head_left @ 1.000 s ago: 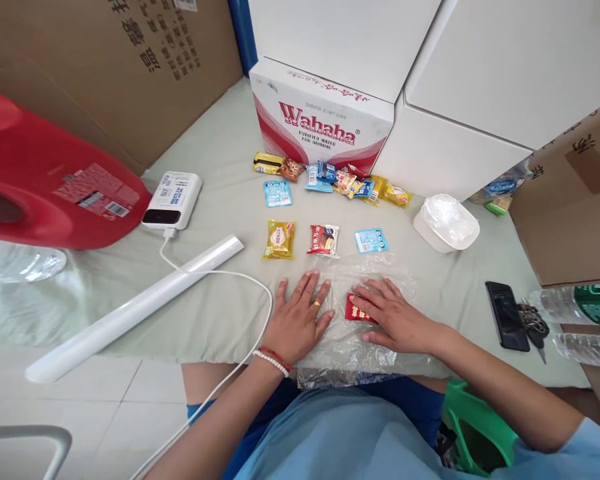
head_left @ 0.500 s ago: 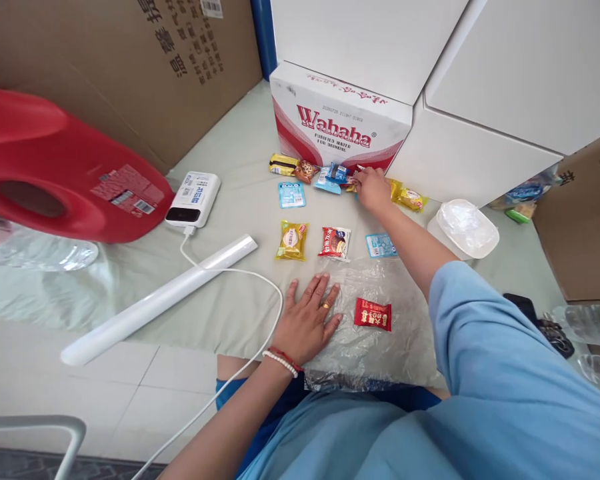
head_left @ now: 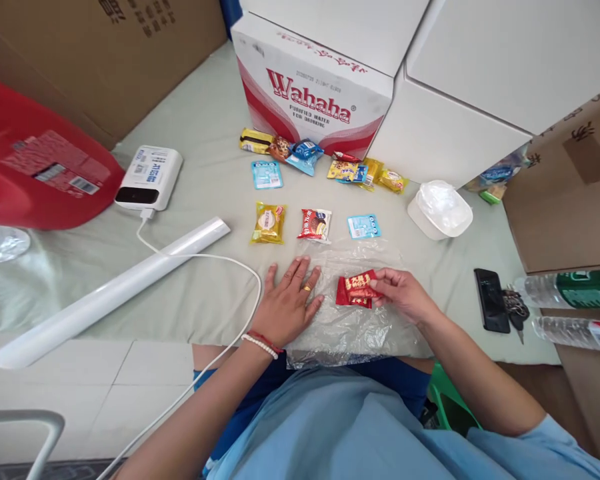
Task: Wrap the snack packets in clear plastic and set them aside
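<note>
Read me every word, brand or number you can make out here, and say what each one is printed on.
"Wahaha" – red lettering on the white carton.
"PURIFIED WATER FOR DRINKING" – small print under it, same carton.
Cardboard boxes: dark characters, cut off, unreadable.
Red jug label, power bank, snack packets, red packets in the right hand: too small or blurred.

A pale green sheet (head_left: 215, 180) bears snack packets (head_left: 315, 223), a power bank (head_left: 150, 177), a white tube (head_left: 110, 293), perhaps keys (head_left: 515, 308).
</note>
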A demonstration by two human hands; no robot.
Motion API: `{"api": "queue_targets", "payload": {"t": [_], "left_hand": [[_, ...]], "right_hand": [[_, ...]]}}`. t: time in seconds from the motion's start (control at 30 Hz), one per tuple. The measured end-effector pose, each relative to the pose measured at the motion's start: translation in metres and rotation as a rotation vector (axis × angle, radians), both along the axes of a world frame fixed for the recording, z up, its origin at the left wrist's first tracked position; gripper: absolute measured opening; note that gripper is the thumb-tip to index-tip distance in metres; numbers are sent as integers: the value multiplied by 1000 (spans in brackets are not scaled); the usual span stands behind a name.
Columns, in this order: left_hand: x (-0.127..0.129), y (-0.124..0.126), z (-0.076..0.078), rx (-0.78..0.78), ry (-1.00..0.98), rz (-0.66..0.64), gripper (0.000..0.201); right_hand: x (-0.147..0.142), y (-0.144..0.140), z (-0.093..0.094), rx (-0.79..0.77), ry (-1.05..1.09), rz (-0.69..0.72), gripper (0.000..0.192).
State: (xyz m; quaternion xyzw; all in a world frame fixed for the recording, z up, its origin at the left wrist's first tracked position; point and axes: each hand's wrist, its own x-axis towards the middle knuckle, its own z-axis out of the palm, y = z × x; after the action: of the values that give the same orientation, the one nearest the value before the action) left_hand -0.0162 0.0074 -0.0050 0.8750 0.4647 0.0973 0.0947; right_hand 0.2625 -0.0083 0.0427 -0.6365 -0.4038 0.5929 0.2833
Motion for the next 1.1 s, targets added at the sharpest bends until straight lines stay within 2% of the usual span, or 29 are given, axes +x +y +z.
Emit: {"api": "queue_targets", "payload": {"t": [0.03, 0.1, 0.17, 0.2, 0.3, 0.4, 0.47, 0.57, 0.63, 0.7, 0.77, 0.87, 0.93, 1.0, 1.1], "left_hand": [[0, 0, 0, 6, 1, 0, 57], [1, 0, -1, 16, 6, 2, 57], [1, 0, -1, 21, 13, 2, 58], [1, 0, 0, 21, 17, 1, 58], [2, -1, 0, 24, 21, 2, 58], [2, -1, 0, 26, 8, 12, 57], [2, -1, -1, 22, 3, 14, 57], [2, -1, -1, 20, 9, 9, 58], [2, -1, -1, 21, 8, 11, 58], [2, -1, 0, 22, -1, 13, 58], [2, -1, 0, 20, -10, 15, 57], [2, -1, -1, 15, -10, 14, 57], [2, -1, -2, 12, -5, 13, 57], [1, -1, -2, 11, 1, 14, 58], [1, -1, -2, 10, 15, 16, 58]], "right_hand": [[-2, -10, -3, 14, -93, 36, 47], [-2, -20, -5, 122, -416, 110, 42], [2, -21, 1, 293, -744, 194, 39], [4, -20, 7, 382, -829, 261, 41], [4, -13, 28, 560, -807, 609, 58], [-11, -9, 38, 619, -808, 959, 67], [-26, -8, 37, 661, -856, 1085, 60], [-46, -8, 28, 687, -899, 1175, 47], [-51, -9, 24, 657, -921, 1188, 39], [-47, -11, 23, 620, -935, 1118, 35], [-36, -14, 26, 585, -911, 932, 37], [-17, -19, 32, 560, -863, 542, 44], [-11, -20, 32, 548, -861, 392, 45], [-14, -19, 31, 507, -877, 397, 45], [-31, -14, 27, 381, -936, 555, 46]]}}
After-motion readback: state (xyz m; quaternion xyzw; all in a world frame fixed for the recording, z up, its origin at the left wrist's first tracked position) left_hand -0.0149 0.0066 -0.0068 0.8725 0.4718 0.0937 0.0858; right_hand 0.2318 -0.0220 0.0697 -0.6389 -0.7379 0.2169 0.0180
